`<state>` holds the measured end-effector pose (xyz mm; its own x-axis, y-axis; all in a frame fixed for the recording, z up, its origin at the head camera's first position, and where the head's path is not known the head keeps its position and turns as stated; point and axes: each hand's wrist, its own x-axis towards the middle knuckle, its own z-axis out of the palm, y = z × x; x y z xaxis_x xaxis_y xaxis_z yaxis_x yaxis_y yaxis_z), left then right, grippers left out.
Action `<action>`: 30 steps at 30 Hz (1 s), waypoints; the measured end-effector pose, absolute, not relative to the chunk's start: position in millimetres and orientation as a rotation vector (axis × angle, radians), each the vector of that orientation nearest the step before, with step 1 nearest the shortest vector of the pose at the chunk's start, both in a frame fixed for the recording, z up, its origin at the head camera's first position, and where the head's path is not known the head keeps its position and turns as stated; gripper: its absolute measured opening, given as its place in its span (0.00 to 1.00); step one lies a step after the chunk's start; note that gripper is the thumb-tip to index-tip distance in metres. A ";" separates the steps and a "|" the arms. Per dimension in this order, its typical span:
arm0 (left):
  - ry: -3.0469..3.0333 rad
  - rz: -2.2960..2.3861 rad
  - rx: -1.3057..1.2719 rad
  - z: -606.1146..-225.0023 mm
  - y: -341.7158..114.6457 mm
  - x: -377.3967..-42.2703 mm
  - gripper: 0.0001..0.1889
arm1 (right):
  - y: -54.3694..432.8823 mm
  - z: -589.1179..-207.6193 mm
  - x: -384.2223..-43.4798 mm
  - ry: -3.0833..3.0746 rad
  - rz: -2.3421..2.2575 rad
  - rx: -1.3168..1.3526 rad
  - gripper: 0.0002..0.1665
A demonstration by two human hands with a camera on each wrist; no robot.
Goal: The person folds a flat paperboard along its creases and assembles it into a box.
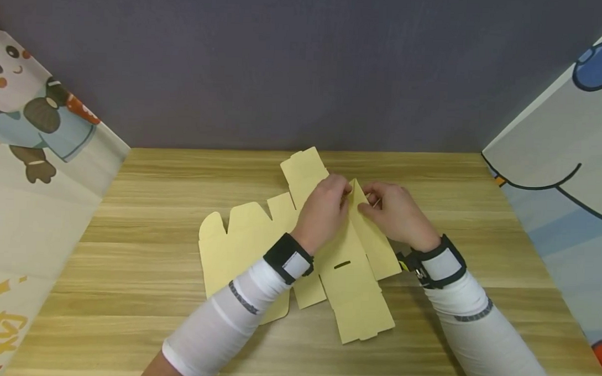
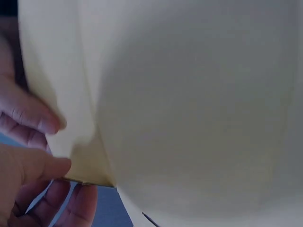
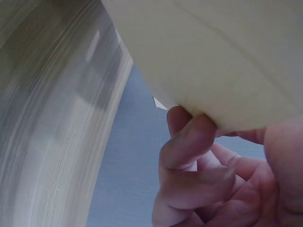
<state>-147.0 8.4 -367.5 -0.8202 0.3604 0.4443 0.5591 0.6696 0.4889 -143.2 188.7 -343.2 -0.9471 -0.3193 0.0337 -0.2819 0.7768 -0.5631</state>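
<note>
Near the middle of a wood-grain surface (image 1: pixel 144 249), a yellow die-cut carton blank (image 1: pixel 349 292) looks barely folded: tabbed flaps (image 1: pixel 251 216) at nine o'clock lie flat, while the left hand (image 1: pixel 324 210) and right hand (image 1: pixel 397 212), fingers closed, pinch its tilted two-o'clock side panel (image 1: pixel 376 243).

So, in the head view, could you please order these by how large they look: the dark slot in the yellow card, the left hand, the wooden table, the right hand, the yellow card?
1. Wooden table
2. Yellow card
3. Left hand and right hand: too alike to rank
4. Dark slot
</note>
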 end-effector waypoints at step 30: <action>-3.303 -0.623 -0.576 -365.7 -116.4 -190.8 0.27 | 204.2 -355.8 -158.9 2.904 -0.963 -0.443 0.20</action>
